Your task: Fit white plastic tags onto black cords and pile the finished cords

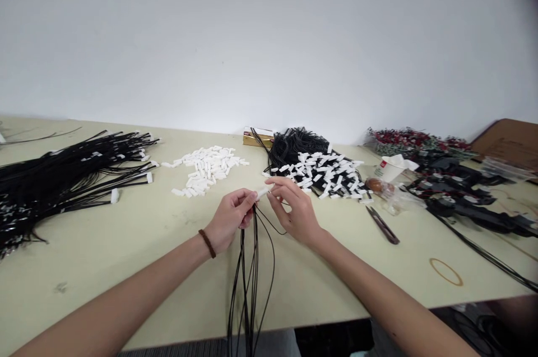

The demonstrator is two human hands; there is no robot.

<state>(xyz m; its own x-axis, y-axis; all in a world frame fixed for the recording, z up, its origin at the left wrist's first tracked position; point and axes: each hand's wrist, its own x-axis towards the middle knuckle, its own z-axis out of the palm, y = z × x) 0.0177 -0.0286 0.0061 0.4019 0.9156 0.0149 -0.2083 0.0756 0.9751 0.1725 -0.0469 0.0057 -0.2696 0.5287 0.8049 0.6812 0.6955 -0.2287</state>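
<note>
Near the middle of the table, my left hand (233, 214) grips a white connector (263, 193) between thumb and fingers. Thin black wires (253, 267) hang from that hand past the table's front edge. My right hand (293, 208) is at the connector's right end, thumb and forefinger pinched close to it on a thin wire; the wire's tip is too small to make out. Behind my hands lie a pile of loose white connectors (210, 166) and, to its right, a black wire bundle (298, 144) with many white ends.
Black cables (84, 172) cover the table's left side. At the right are snips (382, 225), a paper cup (390, 168), a plastic bag (395, 200), a yellow rubber band (446, 272), red-and-white wires (420, 141) and black parts (471, 194). A gold box (258, 137) stands by the wall.
</note>
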